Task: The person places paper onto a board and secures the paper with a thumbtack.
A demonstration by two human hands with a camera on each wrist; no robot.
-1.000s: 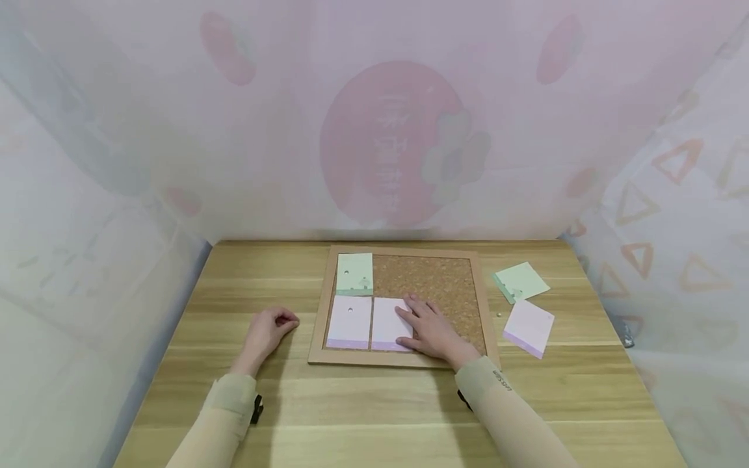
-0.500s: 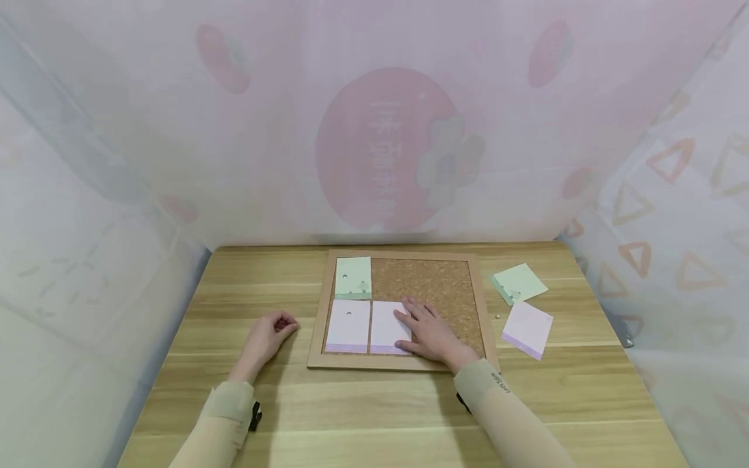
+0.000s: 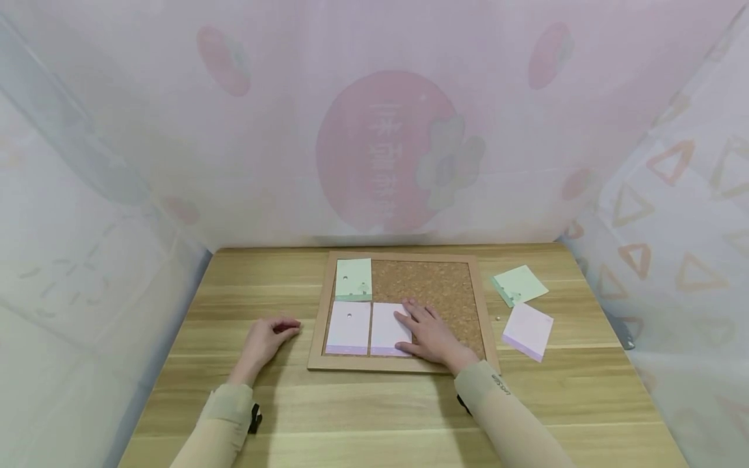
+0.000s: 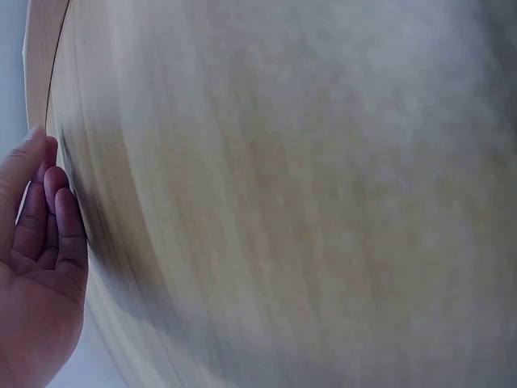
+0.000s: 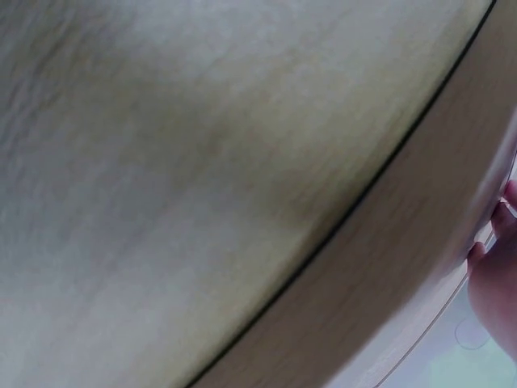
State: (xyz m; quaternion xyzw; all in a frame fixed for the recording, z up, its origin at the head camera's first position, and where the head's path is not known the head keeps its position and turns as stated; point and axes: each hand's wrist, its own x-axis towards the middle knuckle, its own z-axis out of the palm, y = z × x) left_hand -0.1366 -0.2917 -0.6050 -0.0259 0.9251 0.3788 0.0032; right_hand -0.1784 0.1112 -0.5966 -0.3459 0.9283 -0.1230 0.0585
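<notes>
My right hand [image 3: 430, 335] lies spread over the lower middle of a framed corkboard [image 3: 430, 276]. Its fingertips press the right edge of a white note sheet with a purple strip [image 3: 389, 325]. To the left of that sheet is a matching purple-edged note [image 3: 348, 325] with a small round pin near its top. Above it sits a green note [image 3: 353, 276], also pinned. My left hand [image 3: 263, 341] rests on the table left of the board, fingers loosely curled and thumb near the index fingertip. Nothing shows between them in the left wrist view, where the hand [image 4: 44, 267] is at the left edge.
Right of the board, another green note [image 3: 521, 283] and another purple-edged note [image 3: 528, 330] lie on the wooden table [image 3: 363, 416]. A tiny round pin [image 3: 498, 318] lies between them and the frame. Printed curtains hang behind and on both sides.
The head view has shifted slightly, so the scene sits a little lower. Both hands keep their places, and the notes stay where they were.
</notes>
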